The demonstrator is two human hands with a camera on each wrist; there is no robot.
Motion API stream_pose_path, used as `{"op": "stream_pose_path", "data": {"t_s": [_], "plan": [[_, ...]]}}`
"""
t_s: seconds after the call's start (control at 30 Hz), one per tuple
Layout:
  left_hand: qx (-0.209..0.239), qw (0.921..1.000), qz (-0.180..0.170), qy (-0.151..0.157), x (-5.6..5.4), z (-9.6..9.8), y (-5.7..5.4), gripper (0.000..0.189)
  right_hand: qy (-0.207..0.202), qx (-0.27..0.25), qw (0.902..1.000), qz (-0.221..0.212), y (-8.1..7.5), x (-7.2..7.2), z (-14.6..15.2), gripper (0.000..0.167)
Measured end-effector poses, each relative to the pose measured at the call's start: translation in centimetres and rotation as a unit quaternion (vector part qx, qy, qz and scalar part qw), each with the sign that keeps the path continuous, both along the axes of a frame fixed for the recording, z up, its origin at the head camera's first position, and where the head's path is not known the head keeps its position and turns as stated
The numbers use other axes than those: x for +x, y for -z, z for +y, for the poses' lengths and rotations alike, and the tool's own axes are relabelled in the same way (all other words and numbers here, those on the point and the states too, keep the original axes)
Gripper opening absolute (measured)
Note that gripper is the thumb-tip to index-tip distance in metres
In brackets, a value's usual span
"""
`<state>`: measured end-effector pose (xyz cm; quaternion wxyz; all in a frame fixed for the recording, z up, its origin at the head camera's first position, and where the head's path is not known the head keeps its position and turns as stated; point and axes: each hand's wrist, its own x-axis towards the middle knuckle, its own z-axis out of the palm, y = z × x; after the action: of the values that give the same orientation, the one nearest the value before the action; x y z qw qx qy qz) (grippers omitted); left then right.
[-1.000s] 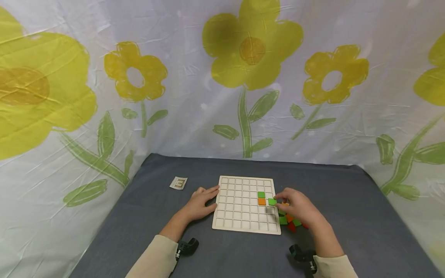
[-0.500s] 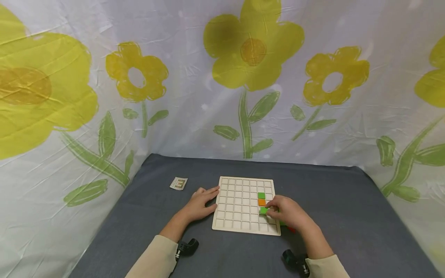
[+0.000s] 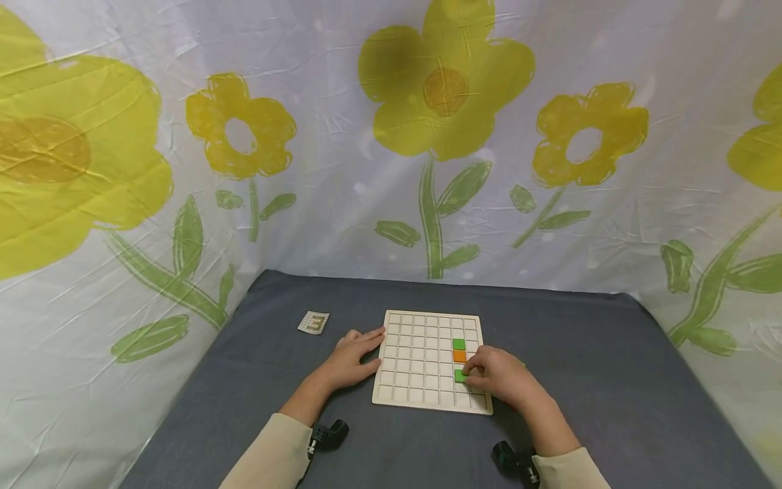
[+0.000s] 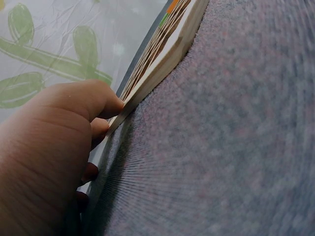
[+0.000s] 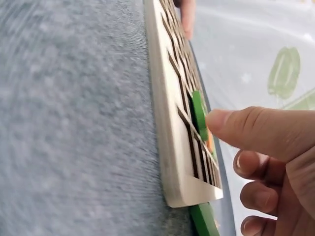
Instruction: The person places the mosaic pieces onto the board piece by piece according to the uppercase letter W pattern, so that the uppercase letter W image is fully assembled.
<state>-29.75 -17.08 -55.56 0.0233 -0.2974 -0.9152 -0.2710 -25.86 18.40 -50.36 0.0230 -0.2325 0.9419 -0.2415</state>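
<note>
Head view: right hand [image 3: 497,375] is pinching a green tile [image 3: 459,375] into a cell of the wooden grid board [image 3: 421,360], right under its fingertips and just below the orange tile [image 3: 459,355]. Left hand [image 3: 349,356] is lying flat, fingers loosely spread on the board's left edge.

Left wrist: fingers [image 4: 98,105] are pressing against the board edge [image 4: 162,61].

Right wrist: thumb [image 5: 241,129] is touching the green tile [image 5: 199,114] in the board [image 5: 170,123].

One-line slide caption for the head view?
Right hand presses a green tile into the wooden grid board below an orange tile, while the left hand steadies the board's edge.
</note>
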Motion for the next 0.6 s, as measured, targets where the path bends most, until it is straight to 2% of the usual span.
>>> {"op": "stream_pose_path", "data": {"t_s": [0.13, 0.4, 0.6], "plan": [[-0.001, 1.0, -0.002, -0.001, 0.0, 0.0, 0.0, 0.057, 0.007, 0.018, 0.9998, 0.011, 0.0, 0.1, -0.2, 0.006], [0.001, 1.0, -0.004, -0.001, 0.1, 0.1, -0.1, 0.057, 0.064, 0.041, 0.9969, 0.024, 0.0, 0.6, -1.0, 0.009], [0.002, 1.0, -0.008, -0.003, -0.1, 0.0, 0.1, 0.057, 0.098, 0.048, 0.9939, 0.015, 0.3, 0.3, -1.1, 0.009]]}}
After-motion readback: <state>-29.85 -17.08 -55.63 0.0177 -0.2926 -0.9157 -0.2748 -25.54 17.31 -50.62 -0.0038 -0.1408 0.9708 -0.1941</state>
